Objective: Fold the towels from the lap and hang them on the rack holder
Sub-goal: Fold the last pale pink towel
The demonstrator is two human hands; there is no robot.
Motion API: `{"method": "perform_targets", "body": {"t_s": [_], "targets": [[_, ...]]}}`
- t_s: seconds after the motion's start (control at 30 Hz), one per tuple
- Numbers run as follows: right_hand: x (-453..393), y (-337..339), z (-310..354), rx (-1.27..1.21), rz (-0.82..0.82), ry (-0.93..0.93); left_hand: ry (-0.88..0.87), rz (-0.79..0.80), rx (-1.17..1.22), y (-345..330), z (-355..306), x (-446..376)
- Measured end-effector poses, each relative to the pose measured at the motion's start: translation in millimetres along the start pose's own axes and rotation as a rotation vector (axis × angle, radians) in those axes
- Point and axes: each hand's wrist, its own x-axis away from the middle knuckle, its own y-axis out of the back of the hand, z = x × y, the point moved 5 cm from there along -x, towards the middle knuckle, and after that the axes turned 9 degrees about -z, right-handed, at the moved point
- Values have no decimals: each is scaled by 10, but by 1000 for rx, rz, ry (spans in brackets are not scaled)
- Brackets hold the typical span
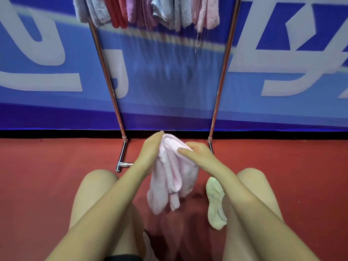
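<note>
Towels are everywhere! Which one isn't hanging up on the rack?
The pale pink towel held in both hands; all the others hang along the rack's top.

Large white characters on the blue banner [56,102] behind the rack; cropped and blurred, none legible.
</note>
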Motion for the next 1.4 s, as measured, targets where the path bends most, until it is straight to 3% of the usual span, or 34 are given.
{"method": "perform_targets", "body": {"t_s": [0.1, 0.23, 0.43, 0.57, 0.63, 0.77, 0.9, 1.1, 1.27, 1.4], "targets": [[54, -95, -91, 77, 129, -48, 87, -67, 76, 99, 13, -28], [68, -199, -257, 265, 239, -44, 164, -268, 273, 341, -76, -144], [193, -349, -553, 324, 385, -76, 137, -407, 289, 727, -132, -224], [210, -349, -622, 59, 193, -244, 121, -469, 170, 934, -93, -259], [171, -270, -639, -104, 10, -322, -19, -509, -65, 1039, -107, -292], [132, -10, -538, -310, -301, -325, -373, -451, -548, 1013, -142, -221], [161, 146, -296, -371, -405, -266, -415, -430, -684, 985, -82, -217], [160, 68, -35, -436, -224, -100, -235, -422, -670, 982, 35, -278], [134, -169, 55, -464, -39, -118, -115, -156, -785, 764, 265, -302], [113, -295, 121, -235, 23, -14, 13, -47, -501, 625, 343, -209]]}}
